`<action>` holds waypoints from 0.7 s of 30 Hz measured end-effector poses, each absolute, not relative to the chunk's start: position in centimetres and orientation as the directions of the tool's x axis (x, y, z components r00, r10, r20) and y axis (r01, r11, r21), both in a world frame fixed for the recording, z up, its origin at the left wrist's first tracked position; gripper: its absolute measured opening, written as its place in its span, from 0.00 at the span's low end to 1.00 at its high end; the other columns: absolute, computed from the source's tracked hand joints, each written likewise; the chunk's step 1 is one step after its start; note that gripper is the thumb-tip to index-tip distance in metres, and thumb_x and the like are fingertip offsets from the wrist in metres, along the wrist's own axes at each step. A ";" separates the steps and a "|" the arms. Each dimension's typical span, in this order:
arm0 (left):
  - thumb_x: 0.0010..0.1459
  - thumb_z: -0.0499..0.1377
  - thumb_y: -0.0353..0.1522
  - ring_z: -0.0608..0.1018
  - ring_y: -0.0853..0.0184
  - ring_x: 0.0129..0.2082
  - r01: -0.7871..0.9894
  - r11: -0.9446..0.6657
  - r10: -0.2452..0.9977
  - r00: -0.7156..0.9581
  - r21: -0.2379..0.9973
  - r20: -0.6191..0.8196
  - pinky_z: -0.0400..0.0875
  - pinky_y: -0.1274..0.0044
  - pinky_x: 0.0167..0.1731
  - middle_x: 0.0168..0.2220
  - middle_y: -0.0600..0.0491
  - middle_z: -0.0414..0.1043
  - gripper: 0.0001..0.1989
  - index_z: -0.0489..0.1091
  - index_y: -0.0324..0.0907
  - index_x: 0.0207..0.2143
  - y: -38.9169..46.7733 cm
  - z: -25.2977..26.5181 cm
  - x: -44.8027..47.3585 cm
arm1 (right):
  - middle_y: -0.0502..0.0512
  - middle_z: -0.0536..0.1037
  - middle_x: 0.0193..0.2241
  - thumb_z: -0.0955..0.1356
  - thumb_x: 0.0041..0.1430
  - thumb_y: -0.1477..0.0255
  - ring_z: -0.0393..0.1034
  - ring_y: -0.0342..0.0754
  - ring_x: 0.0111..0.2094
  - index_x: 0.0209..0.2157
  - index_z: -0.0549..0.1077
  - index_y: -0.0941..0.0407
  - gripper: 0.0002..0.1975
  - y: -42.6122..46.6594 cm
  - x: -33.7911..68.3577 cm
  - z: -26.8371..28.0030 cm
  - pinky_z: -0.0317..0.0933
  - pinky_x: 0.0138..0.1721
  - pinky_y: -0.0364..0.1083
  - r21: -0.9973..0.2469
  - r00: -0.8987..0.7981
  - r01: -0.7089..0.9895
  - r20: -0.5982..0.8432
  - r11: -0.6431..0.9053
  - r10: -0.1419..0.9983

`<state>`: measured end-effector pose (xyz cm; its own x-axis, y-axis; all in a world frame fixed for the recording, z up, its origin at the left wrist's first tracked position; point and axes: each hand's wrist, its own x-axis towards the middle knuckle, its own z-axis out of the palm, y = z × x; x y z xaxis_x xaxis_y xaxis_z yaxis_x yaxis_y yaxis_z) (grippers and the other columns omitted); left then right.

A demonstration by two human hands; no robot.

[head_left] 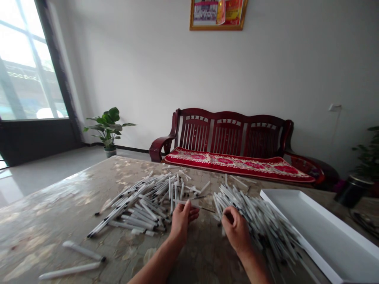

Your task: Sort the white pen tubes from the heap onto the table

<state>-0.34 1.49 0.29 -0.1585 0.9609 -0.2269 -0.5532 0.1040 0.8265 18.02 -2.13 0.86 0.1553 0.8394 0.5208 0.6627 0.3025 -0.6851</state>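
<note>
My left hand (184,219) is closed, thumb against fingers, around a slim whitish pen (194,204). A thin dark rod, like a refill, sticks out of the pen toward the right. Beside the right-hand pile, my right hand (235,228) is curled with thumb and forefinger together; whatever is in it, if anything, is hidden. A heap of white pens with black ends (142,215) spreads left of my left hand. The denser pile of white, black-tipped pens (257,217) lies behind and right of my right hand. Small loose pieces (192,190) are scattered between the heaps.
A shallow white tray (299,196) stands at the table's right. Two separate pens (71,270) lie at the front left of the patterned table (124,260). Behind it are a red wooden bench (227,134) and a potted plant (109,126). A dark cylinder (351,193) stands far right.
</note>
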 end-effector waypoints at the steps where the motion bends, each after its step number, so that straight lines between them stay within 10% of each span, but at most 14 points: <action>1: 0.52 0.66 0.38 0.81 0.67 0.25 -0.561 0.093 0.954 -0.187 0.823 -0.236 0.75 0.78 0.26 0.24 0.55 0.73 0.14 0.65 0.41 0.31 1.7 0.4 -0.6 | 0.48 0.73 0.20 0.62 0.53 0.69 0.68 0.45 0.24 0.26 0.67 0.53 0.05 -2.1 18.6 1.0 0.61 0.28 0.41 -0.690 0.193 0.669 0.519 0.275 0.833; 12: 0.53 0.62 0.39 0.71 0.69 0.15 0.040 0.011 0.999 -0.054 0.999 -0.009 0.60 0.81 0.15 0.15 0.61 0.66 0.11 0.71 0.42 0.35 1.5 -0.5 -0.7 | 0.50 0.75 0.24 0.62 0.55 0.71 0.69 0.45 0.25 0.28 0.68 0.52 0.04 -2.3 19.5 0.9 0.57 0.27 0.43 -0.442 0.194 0.890 0.591 0.113 0.783; 21: 0.59 0.55 0.31 0.77 0.62 0.36 0.611 -0.229 0.956 -0.007 0.758 0.294 0.68 0.74 0.38 0.37 0.48 0.76 0.14 0.72 0.41 0.47 1.0 0.1 -1.4 | 0.54 0.76 0.31 0.64 0.57 0.74 0.70 0.51 0.37 0.32 0.73 0.54 0.05 -3.3 18.3 2.1 0.59 0.41 0.47 -0.274 0.057 0.954 0.558 0.119 0.828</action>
<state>-1.39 1.02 0.14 -0.0071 0.9556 0.2945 0.6108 -0.2290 0.7579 18.25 -3.26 2.08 0.0566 0.8278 0.5582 0.9543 0.1194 -0.2738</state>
